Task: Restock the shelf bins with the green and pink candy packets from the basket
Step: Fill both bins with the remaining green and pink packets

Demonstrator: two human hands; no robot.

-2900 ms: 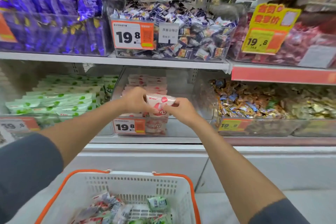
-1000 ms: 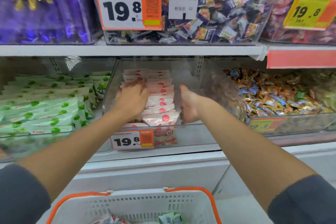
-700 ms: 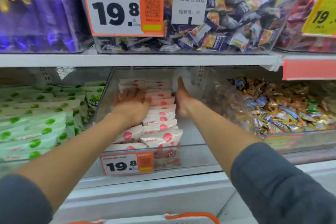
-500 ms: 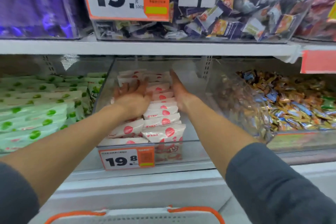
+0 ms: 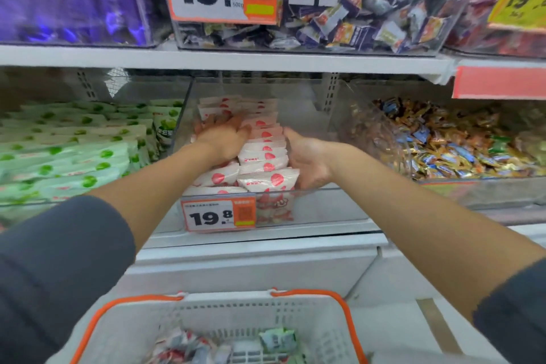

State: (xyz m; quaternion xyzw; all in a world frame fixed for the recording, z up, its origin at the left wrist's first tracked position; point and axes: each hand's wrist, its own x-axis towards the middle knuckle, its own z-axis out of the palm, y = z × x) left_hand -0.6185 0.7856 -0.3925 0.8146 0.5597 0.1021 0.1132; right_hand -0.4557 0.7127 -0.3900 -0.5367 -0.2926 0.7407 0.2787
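Pink-and-white candy packets [image 5: 263, 161] stand in rows inside a clear shelf bin [image 5: 319, 204] on the lower shelf. My left hand [image 5: 220, 139] lies flat on top of the left row, fingers spread. My right hand [image 5: 307, 161] presses its palm against the right side of the right row near the front. Neither hand holds a packet. The bin to the left is full of green-and-white packets [image 5: 74, 154]. Below, the white basket with orange rim [image 5: 339, 301] holds a few pink packets [image 5: 189, 349] and a green packet [image 5: 279, 340].
A 19.8 price tag [image 5: 218, 216] hangs on the pink bin's front. To the right is a bin of mixed gold and blue candies [image 5: 455, 139]. The upper shelf [image 5: 224, 57] carries bins of purple bags and wrapped sweets close above my hands.
Both hands have slid back toward the front of the pink bin along the packet rows. The view has tilted down, so the basket shows again.
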